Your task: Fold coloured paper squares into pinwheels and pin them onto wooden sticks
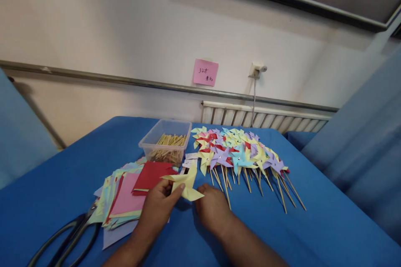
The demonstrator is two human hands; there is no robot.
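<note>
A pale yellow paper pinwheel [189,181], its blades folded in, is pinched in my left hand [161,202], with the thumb pressed near its centre. Just right of it, my right hand [213,208] is closed, its fingertips curled under and close to the pinwheel's lower right blade. Whatever those fingers hold is hidden. No stick shows on this pinwheel. Left of my left hand lies a stack of coloured paper sheets [128,196], with red sheets [153,176] on top. Behind the hands, many finished pinwheels [239,159] on wooden sticks lie in overlapping rows.
A clear plastic box [164,150] of short wooden sticks [171,139] stands at the back. Black-handled scissors [72,233] lie at the front left, partly under the paper. The blue-covered table [313,233] meets a wall with a radiator [269,119] and a pink note [205,72].
</note>
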